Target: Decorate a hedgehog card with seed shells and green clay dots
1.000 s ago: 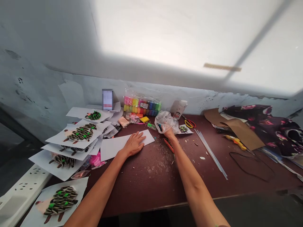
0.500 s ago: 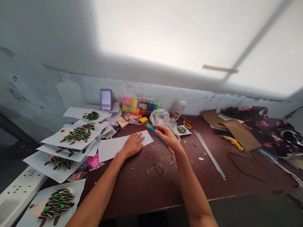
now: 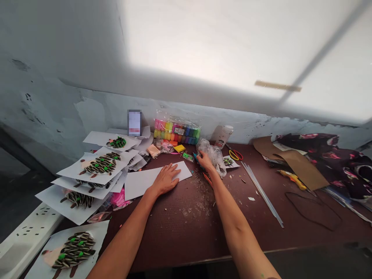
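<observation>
My left hand (image 3: 166, 179) lies flat with fingers spread on a blank white sheet of paper (image 3: 138, 184). My right hand (image 3: 205, 161) is closed around a slim blue-and-orange pen-like stick (image 3: 207, 178), low over the table beside a crumpled clear plastic bag (image 3: 216, 157). Part of the stick is hidden behind the fingers, so its exact kind does not show. A small green packet (image 3: 187, 156) lies between the paper and the right hand.
At left are stacked sheets with seed-covered hedgehog pictures (image 3: 101, 164) and a power strip (image 3: 35, 232). Coloured clay packs (image 3: 177, 131), a phone (image 3: 134, 122) and a white bottle (image 3: 224, 136) line the wall. Scissors (image 3: 235, 155), glue sticks (image 3: 263, 193) and a yellow glue gun (image 3: 291, 179) lie right.
My right hand has lowered the blue-and-orange stick and moved it slightly away toward the plastic bag. My left hand stays on the paper. The view has shifted slightly.
</observation>
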Action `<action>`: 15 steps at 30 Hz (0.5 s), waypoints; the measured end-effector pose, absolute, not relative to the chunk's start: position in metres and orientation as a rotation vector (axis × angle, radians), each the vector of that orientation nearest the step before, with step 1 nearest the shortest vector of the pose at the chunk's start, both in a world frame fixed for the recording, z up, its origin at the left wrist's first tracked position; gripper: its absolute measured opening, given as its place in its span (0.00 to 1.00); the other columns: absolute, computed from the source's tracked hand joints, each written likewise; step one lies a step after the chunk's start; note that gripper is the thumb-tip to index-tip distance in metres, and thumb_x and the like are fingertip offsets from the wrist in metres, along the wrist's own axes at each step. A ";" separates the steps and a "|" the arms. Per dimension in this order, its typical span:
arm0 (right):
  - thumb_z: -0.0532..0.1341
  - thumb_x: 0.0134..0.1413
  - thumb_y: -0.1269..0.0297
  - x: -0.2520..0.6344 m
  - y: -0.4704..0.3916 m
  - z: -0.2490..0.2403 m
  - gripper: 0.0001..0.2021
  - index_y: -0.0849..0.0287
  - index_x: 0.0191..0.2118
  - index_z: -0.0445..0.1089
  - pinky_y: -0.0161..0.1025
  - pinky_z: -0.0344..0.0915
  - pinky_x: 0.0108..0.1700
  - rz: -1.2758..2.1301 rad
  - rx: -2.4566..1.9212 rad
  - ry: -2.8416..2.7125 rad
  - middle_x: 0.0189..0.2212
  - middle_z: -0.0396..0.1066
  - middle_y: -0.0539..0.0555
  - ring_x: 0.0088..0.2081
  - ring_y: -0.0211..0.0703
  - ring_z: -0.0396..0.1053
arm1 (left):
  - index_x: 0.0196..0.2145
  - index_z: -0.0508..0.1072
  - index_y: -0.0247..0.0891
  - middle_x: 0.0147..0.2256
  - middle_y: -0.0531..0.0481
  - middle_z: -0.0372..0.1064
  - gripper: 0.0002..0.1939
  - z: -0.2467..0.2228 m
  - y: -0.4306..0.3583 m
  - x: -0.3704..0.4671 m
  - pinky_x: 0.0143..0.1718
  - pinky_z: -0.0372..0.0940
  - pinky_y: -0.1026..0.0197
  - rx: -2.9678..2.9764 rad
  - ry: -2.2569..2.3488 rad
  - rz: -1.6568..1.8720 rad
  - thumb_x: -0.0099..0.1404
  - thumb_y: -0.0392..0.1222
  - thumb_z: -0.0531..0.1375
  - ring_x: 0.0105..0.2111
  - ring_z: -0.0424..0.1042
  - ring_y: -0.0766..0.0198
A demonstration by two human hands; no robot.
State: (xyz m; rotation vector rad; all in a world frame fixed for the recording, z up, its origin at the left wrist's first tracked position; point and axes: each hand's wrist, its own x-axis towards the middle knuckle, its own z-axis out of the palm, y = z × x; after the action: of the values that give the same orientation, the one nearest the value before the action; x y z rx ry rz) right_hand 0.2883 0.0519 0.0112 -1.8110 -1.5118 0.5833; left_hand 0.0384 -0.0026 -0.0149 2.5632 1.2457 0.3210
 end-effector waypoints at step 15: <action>0.64 0.53 0.65 0.274 -0.046 0.026 0.15 0.60 0.48 0.75 0.39 0.65 0.48 0.613 -1.845 -1.771 0.41 0.77 0.54 0.43 0.46 0.72 | 0.64 0.67 0.46 0.69 0.50 0.53 0.25 -0.019 -0.004 0.038 0.69 0.44 0.45 2.598 1.205 0.283 0.72 0.46 0.47 0.70 0.50 0.53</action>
State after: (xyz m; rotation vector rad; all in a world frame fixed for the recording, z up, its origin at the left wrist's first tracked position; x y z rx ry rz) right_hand 0.2743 -0.0459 0.0263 -1.8451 -1.7708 0.6132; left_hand 0.0382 -0.0038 -0.0194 2.5976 1.2054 0.2830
